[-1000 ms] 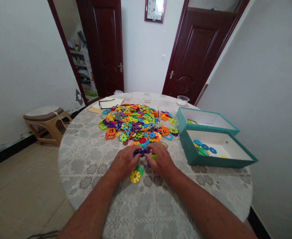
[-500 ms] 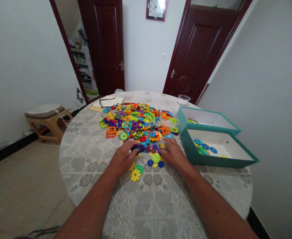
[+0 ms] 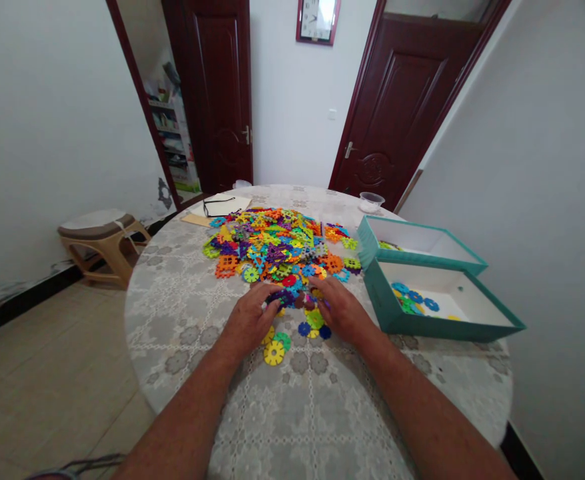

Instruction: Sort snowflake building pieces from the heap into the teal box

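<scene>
Front edge of plastic-piece pile [image 3: 272, 248]: dark purple clump [image 3: 279, 298] lies between the hands, long axis roughly side to side, nearer L hand [image 3: 249, 317]. L fingers [image 3: 267, 293] curl over it, apparently holding it. R hand [image 3: 340, 310] is just right of clump, R fingers [image 3: 320, 291] bent down among loose pieces, gap narrow; can't tell if they hold anything. Just below hands, on person's side of pile: yellow gear [image 3: 274, 353], green disc [image 3: 282, 341], blue discs [image 3: 304, 329]. Right of pile, 2 teal boxes: near box [image 3: 390, 320], a short way from R hand, w/ blue pieces [image 3: 412, 299] inside; far box [image 3: 372, 243] behind it. Beyond pile: glasses [image 3: 218, 207], plastic bowl [image 3: 371, 202].
</scene>
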`<state>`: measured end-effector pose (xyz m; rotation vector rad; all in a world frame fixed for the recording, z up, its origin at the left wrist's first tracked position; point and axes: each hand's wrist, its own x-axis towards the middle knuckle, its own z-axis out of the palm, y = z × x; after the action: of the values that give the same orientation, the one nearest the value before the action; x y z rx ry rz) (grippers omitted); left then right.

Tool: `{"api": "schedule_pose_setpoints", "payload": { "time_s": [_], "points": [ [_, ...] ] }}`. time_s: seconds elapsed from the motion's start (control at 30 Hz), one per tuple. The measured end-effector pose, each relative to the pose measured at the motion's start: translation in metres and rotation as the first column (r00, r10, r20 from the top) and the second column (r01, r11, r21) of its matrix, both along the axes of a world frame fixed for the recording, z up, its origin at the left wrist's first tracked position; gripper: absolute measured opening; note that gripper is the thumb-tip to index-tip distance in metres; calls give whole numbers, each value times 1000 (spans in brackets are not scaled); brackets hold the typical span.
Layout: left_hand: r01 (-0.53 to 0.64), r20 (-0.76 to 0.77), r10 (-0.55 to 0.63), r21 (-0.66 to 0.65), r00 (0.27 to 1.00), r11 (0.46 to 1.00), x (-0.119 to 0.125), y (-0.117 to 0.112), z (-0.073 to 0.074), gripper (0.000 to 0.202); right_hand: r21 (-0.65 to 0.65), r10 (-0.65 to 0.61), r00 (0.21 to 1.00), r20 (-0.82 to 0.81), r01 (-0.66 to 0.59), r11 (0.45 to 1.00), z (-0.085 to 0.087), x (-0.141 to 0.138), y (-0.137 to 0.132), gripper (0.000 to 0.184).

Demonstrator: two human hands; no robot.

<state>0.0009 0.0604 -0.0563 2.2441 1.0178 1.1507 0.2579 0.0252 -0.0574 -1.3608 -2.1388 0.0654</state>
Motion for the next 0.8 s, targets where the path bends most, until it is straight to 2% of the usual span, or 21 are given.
{"api": "schedule_pose_setpoints", "payload": {
  "time_s": [0.13,0.23,0.37,0.5,0.67,0.73,0.8],
  "points": [
    [-2,0,2,2,1000,1000,0,1,-2,23,-38,-78,997,26,79,996,1,2,2,57],
    [4,10,-4,-7,1000,1000,-1,1,-3,24,-23,-96,994,-59,95,995,-4,6,3,63],
    [19,28,-17,-47,999,999,-1,0,-1,25,-29,-73,981,-179,69,997,-5,3,2,65],
    [61,49,-56,-106,997,992,2,-2,2,27,-84,-15,959,-285,-9,996,-2,-14,-4,63],
    [89,22,-86,-210,996,974,4,-1,-2,31,-98,112,950,-291,-146,984,-1,-38,-15,68],
    [72,55,-60,-255,997,964,4,1,-5,36,-100,122,952,-280,-155,983,-1,-43,-17,68],
    [117,104,-89,-309,991,944,3,2,-7,44,-119,95,955,-282,-133,984,0,-46,-17,64]
  ]
}}
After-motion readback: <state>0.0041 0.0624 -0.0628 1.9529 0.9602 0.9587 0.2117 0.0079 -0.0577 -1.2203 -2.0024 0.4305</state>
